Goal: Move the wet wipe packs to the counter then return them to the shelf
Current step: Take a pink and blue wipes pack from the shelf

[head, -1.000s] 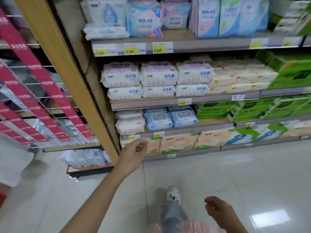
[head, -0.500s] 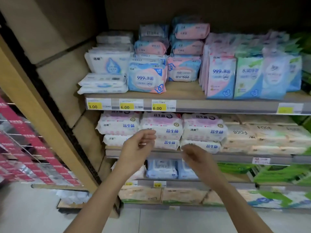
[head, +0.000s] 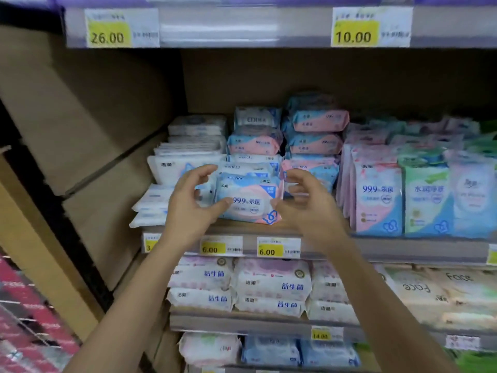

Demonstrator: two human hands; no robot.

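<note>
Blue-and-pink soft plastic wet wipe pack point(head: 250, 201), frontmost on the wooden shelf point(head: 403, 247), lies between left hand point(head: 188, 200) and right hand point(head: 304, 203). Both hands are cupped and released, flanking its ends, apparently for a two-sided lift.

Dim, even shop light is coming from above and in front, glaring white along the upper shelf strip point(head: 220, 29) and leaving the back panel point(head: 322, 76) beneath it sitting in brown shade. Blur is softening the right-hand packs point(head: 468, 189) and the red rack point(head: 24, 319), and wide-angle distortion is bending lines near the edges.
</note>
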